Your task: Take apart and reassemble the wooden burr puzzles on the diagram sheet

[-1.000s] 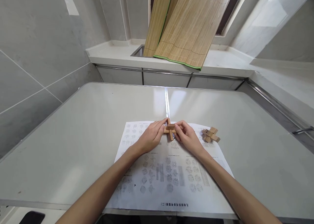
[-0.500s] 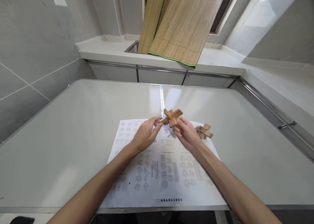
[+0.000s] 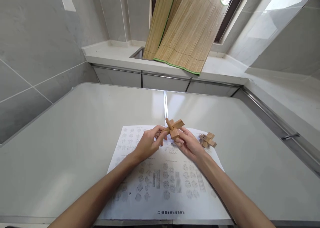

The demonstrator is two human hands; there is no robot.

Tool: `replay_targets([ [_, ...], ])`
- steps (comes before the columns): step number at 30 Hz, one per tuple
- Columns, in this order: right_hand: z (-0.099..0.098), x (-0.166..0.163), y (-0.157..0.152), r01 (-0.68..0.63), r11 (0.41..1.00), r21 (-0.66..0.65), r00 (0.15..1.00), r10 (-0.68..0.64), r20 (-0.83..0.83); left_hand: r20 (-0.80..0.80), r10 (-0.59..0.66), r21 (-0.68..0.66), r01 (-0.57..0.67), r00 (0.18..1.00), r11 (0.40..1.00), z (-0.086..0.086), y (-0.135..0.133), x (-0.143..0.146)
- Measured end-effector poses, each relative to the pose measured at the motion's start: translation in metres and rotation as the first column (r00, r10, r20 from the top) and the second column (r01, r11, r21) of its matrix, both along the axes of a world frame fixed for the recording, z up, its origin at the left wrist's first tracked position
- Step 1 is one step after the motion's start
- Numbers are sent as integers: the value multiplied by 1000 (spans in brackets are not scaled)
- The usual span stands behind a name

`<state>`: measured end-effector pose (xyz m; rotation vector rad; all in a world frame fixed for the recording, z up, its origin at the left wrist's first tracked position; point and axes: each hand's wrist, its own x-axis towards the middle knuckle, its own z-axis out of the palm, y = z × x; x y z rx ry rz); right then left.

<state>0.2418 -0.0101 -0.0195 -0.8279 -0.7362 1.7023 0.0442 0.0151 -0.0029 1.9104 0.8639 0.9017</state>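
1. Holding noted, head view: wooden interlocking puzzle sits between left hand and right hand, above the far part of the printed diagram sheet.
2. Risk: a loose part might slip out; likely cause, uneven fingertip pull.
3. Risk: an outward swing could knock the second wooden puzzle nearby.
4. Pose: forearms converge; left hand nearly closed, pinching one stick end; right-hand fingers half-curled, gripping the opposite side.
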Motion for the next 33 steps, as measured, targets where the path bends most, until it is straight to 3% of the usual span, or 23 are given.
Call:
replay_targets([
  [5, 4, -1, -1, -11, 1000, 17, 1000, 11, 17, -18, 10, 52, -9, 1000, 999, 2, 2, -2],
  [14, 1, -1, -1, 30, 999, 23, 991, -27, -130, -7, 30, 106, -29, 1000, 994, 6, -1, 0],
  [22, 0, -3, -4, 8, 1000, 21, 988, -5, -151, 35, 80, 245, -86, 996, 966, 3, -4, 1],
  [29, 5, -5, -3, -10, 999, 41, 995, 6, 97, 34, 138, 319, -141, 990, 937, -4, -5, 0],
  [33, 3, -2, -7, 141, 973, 182, 883, -207, 422, -12, 207, 387, -187, 978, 903, -13, -1, -1],
])
